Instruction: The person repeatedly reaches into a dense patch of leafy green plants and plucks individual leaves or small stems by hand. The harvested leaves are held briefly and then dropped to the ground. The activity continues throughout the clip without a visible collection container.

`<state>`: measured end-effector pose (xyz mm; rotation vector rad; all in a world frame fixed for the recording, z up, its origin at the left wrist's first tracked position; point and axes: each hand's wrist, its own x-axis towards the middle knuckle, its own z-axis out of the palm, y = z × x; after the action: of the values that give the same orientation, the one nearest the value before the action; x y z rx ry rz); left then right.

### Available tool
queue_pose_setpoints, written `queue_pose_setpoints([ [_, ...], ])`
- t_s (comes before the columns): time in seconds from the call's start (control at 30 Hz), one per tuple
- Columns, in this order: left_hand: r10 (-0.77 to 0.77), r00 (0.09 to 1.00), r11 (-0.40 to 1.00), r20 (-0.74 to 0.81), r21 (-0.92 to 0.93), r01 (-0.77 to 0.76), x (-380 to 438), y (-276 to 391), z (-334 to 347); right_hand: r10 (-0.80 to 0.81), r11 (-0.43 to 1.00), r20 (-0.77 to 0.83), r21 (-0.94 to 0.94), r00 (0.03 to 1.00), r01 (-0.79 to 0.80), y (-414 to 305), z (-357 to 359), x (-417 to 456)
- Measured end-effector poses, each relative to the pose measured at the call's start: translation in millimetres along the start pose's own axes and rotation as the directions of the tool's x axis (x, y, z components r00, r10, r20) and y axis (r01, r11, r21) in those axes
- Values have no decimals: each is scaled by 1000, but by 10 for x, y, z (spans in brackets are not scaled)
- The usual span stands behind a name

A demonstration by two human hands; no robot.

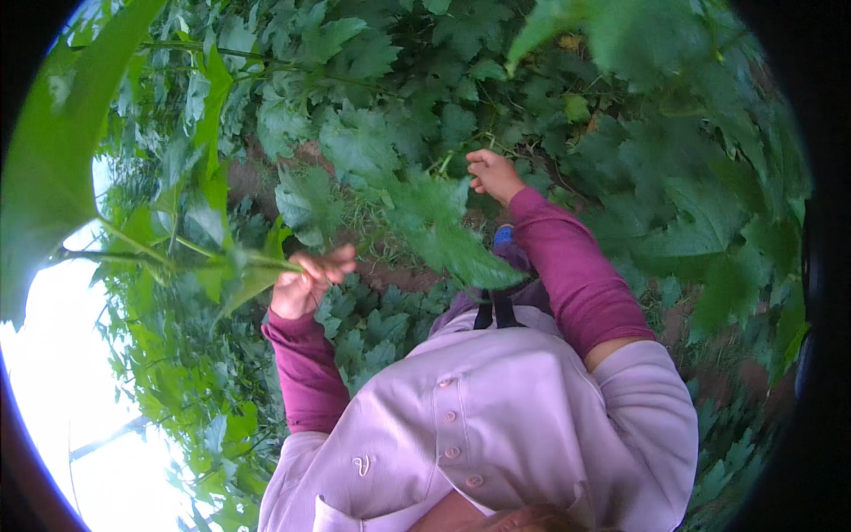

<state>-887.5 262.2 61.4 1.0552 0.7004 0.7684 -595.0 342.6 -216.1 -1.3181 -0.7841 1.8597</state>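
My left hand (309,282), slightly blurred, is at the left of the view, with a green plant stem (252,259) pinched between thumb and fingers. That stem runs left to a large, bright lobed leaf (60,159) close to the camera. Higher up and right of centre, my right hand (493,175) has its fingers curled beside thin green stems (447,159); whether it grips one cannot be seen. A broad toothed leaf (452,229) lies between the two hands, below the right one.
Dense lobed foliage (359,139) surrounds me, with blurred leaves (638,40) near the camera at upper right. Brown soil and grass (372,233) show between the plants. A blue shoe (503,236) is below my right hand. Bright light comes from the lower left.
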Motion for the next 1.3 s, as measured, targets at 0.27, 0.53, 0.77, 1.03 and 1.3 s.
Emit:
queue_pose_setpoints([
  [0.27,-77,953,996,293,-18,86,-15,51,-20,308,607,116,-788,944,-101,-322,288,555],
  [0.53,30,934,998,357,-56,-11,103,58,-51,439,7,51,-999,897,53,-582,659,527],
  [0.77,29,931,999,364,-27,-21,18,137,-185,371,-29,248,-960,895,279,-133,577,751],
  [1.03,-2,963,1000,268,-9,5,-153,76,-391,288,179,389,-919,875,350,8,150,606],
  [1.3,104,993,993,63,-62,-100,-235,100,-523,330,942,218,-142,918,-305,-40,-255,358],
])
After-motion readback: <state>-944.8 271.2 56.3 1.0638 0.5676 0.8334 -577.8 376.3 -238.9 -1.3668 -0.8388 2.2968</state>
